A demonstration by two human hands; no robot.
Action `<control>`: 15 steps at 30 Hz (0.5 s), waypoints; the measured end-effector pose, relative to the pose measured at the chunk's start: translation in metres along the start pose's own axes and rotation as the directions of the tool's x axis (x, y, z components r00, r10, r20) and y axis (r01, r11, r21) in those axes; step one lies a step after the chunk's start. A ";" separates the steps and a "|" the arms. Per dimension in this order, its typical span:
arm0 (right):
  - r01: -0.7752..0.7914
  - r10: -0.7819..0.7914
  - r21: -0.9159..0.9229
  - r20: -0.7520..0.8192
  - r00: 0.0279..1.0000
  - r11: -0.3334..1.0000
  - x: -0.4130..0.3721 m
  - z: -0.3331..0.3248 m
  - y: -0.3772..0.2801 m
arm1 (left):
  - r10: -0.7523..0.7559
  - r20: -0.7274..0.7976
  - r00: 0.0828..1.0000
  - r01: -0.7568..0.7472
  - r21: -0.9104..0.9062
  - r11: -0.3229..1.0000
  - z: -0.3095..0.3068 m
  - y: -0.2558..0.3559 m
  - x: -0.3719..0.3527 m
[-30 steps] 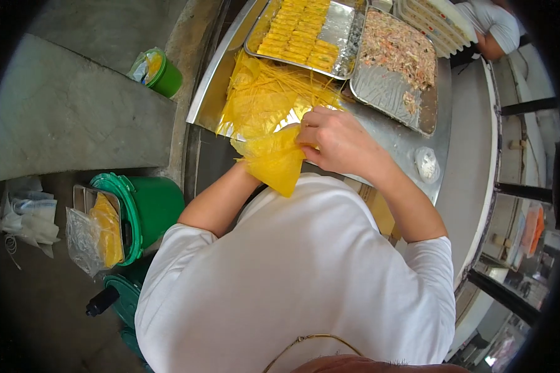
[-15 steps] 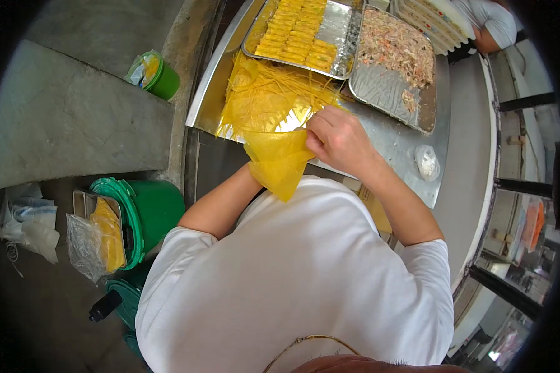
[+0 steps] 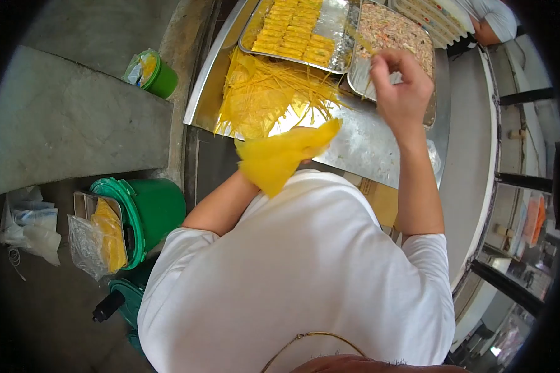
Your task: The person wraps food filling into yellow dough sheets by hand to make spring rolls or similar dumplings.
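Note:
A thin yellow sheet [image 3: 277, 158] drapes over my left hand [image 3: 306, 161], which holds it in front of the chest; most of that hand is hidden beneath it. My right hand [image 3: 404, 90] is raised over the front of the tray of shredded filling [image 3: 397, 34], thumb and forefinger pinched on a thin, blurred yellow strip [image 3: 363, 42]. Left of it, a metal tray holds rows of yellow rolls [image 3: 292, 31]. Loose yellow strips and sheets [image 3: 258, 93] lie in a pile on the metal table [image 3: 361, 146].
A small green bin [image 3: 162, 79] and a large green bucket [image 3: 162, 208] stand at the left. Beside the bucket is a container with yellow sheets [image 3: 109, 239]. A clear bag [image 3: 434, 156] lies on the table's right. A co-worker's arm [image 3: 484, 31] shows at the top right.
My right hand has left the yellow sheet and moved up and right with a thin strip. The sheet's right end now extends farther right over my left hand.

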State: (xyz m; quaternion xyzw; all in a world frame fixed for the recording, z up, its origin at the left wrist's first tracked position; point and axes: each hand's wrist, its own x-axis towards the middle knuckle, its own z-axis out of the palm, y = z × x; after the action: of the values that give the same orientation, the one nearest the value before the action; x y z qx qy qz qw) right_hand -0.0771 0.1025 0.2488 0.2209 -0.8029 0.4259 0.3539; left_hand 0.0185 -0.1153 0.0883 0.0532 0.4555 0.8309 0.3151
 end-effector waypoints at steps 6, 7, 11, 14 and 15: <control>-0.268 0.269 0.032 -0.015 0.963 0.963 -0.007 0.002 0.023 | 0.022 0.398 0.917 0.233 -0.580 0.781 -0.030 0.022 0.008; -0.289 0.288 0.004 0.021 0.957 0.957 -0.012 0.008 0.029 | 0.024 0.393 0.919 0.228 -0.582 0.781 -0.024 0.029 0.001; -0.331 0.349 -0.116 0.211 0.913 0.936 -0.035 0.039 0.048 | 0.124 0.092 0.988 -0.083 -0.361 0.929 -0.020 0.049 -0.019; -0.292 0.357 -0.228 0.339 0.871 0.929 -0.056 0.067 0.079 | 0.066 0.048 0.997 -0.066 -0.003 0.998 -0.044 0.054 -0.019; -0.313 0.410 -0.282 0.421 0.809 0.907 -0.056 0.071 0.078 | -0.043 0.057 0.997 0.039 0.064 0.997 -0.045 0.060 -0.019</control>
State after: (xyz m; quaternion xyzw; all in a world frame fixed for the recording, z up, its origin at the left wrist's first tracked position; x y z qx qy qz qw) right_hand -0.1192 0.0879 0.1374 0.1235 -0.9301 0.3365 0.0805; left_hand -0.0122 -0.1816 0.1139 0.0781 0.4730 0.8075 0.3436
